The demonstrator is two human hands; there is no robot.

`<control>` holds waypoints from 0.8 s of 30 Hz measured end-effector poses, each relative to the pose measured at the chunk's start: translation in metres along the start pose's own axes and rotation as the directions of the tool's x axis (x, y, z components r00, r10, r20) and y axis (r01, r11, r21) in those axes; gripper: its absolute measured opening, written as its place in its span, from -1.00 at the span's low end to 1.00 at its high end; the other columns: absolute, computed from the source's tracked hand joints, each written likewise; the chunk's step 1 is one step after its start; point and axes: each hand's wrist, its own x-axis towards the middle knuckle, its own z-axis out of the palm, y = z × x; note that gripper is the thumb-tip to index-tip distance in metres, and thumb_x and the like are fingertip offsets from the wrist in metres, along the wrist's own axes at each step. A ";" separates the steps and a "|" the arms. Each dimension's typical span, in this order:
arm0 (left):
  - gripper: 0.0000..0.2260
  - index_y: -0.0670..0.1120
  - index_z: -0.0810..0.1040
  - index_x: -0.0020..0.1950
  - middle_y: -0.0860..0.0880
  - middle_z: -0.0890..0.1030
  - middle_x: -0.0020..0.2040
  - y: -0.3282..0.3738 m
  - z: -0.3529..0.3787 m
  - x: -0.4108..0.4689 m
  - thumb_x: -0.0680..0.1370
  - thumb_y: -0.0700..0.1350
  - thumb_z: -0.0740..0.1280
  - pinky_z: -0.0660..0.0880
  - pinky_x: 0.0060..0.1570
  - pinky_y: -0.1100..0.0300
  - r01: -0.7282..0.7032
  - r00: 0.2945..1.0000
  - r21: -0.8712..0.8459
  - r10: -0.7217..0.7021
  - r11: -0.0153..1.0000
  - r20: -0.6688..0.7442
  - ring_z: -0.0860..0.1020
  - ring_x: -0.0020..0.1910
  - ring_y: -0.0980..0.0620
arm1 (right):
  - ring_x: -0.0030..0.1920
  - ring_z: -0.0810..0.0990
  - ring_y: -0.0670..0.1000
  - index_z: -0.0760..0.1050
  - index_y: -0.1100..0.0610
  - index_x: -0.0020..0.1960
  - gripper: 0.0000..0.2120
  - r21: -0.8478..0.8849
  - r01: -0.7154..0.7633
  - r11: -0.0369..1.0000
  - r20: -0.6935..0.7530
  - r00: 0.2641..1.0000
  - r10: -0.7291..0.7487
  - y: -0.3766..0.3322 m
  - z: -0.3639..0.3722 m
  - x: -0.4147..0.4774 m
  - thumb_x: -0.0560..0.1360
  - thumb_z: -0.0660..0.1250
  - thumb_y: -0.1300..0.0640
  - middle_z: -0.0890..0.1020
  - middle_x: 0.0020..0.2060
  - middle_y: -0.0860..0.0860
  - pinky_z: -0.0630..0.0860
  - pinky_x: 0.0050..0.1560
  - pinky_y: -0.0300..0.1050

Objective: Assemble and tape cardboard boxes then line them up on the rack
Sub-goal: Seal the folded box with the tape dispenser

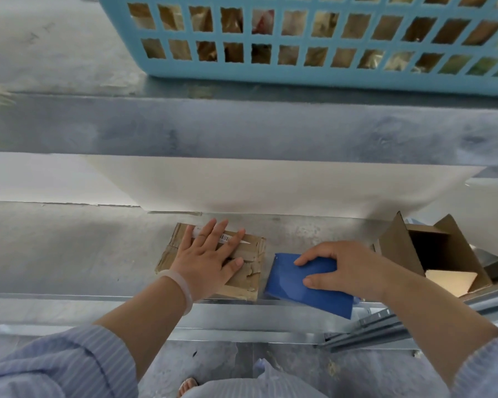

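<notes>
Taped cardboard box [243, 271] flat under left hand [206, 261], long axis front-to-back.

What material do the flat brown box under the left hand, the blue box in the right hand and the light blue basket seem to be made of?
Flat brown box: corrugated cardboard, matte, with creased, worn edges and glossy tape. Blue box: probably coated card, since its smooth surface has a slight sheen; plastic is possible. Light blue basket: moulded plastic, shown by its even square-holed grid wall.
</notes>
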 end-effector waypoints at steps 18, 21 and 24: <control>-0.50 0.38 -0.55 0.30 0.10 -0.24 0.57 -0.001 0.003 0.001 0.43 0.39 -0.39 -0.33 0.45 -0.15 -0.001 1.000 -0.045 0.000 0.999 -0.026 -0.30 0.53 0.02 | -0.18 0.55 -0.10 0.43 -0.23 0.20 -0.72 -0.392 -0.107 0.914 -0.206 0.978 0.026 -0.050 0.002 0.000 0.49 0.29 -0.13 0.61 -0.06 -0.16 0.45 -0.24 -0.18; -0.51 0.41 -0.53 0.30 0.12 -0.21 0.58 -0.002 0.003 0.000 0.44 0.39 -0.36 -0.31 0.46 -0.14 0.015 0.999 -0.067 -0.018 0.998 -0.047 -0.28 0.53 0.05 | -0.44 0.45 -0.14 0.15 -0.19 0.40 -0.55 -0.570 -0.126 0.812 -0.317 0.946 -0.076 -0.032 -0.006 -0.004 0.55 0.18 -0.11 0.49 -0.40 -0.13 0.29 -0.48 -0.19; -0.52 0.42 -0.54 0.28 0.12 -0.17 0.58 -0.006 0.003 -0.004 0.44 0.40 -0.37 -0.31 0.46 -0.13 0.033 0.998 -0.076 -0.038 0.997 -0.059 -0.26 0.54 0.06 | -0.57 0.29 -0.15 -0.12 -0.06 0.58 -0.38 -0.775 -0.184 0.605 -0.298 0.950 -0.094 -0.010 0.003 0.004 0.61 0.09 -0.08 0.38 -0.45 -0.15 0.14 -0.58 -0.21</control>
